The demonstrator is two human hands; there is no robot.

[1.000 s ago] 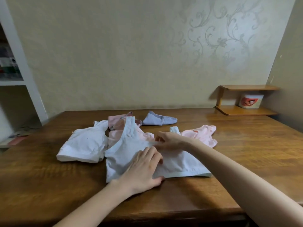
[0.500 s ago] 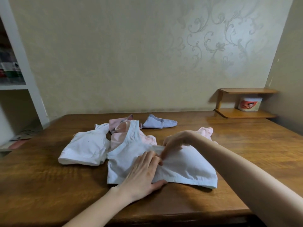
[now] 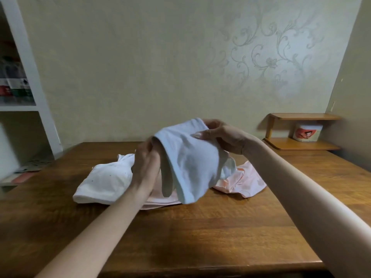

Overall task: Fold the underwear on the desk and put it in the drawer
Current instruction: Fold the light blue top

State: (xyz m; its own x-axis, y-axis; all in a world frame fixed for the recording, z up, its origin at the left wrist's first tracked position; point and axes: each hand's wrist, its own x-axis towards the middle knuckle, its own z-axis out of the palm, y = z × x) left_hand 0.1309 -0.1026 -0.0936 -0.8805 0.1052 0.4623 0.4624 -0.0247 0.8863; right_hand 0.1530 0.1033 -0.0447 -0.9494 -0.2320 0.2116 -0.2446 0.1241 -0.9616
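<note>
While both the left hand [image 3: 145, 167] and right hand [image 3: 221, 136] grip the pale blue undergarment [image 3: 190, 163], doubled over above the desk [image 3: 200, 227], folding looks nearly finished, so next comes carrying it to a drawer not in view.

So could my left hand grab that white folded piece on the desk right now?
Probably not yet: the left hand is right beside the white folded piece, but it is gripping the light blue garment with the right hand.

Two hands, left hand [image 3: 145, 169] and right hand [image 3: 224, 137]. Three garments show: one pale blue undergarment [image 3: 190, 163], one white undergarment [image 3: 104, 183], one pink undergarment [image 3: 243, 181]. One wooden desk [image 3: 200, 233], one small corner shelf [image 3: 301, 144], one tub [image 3: 308, 131].
</note>
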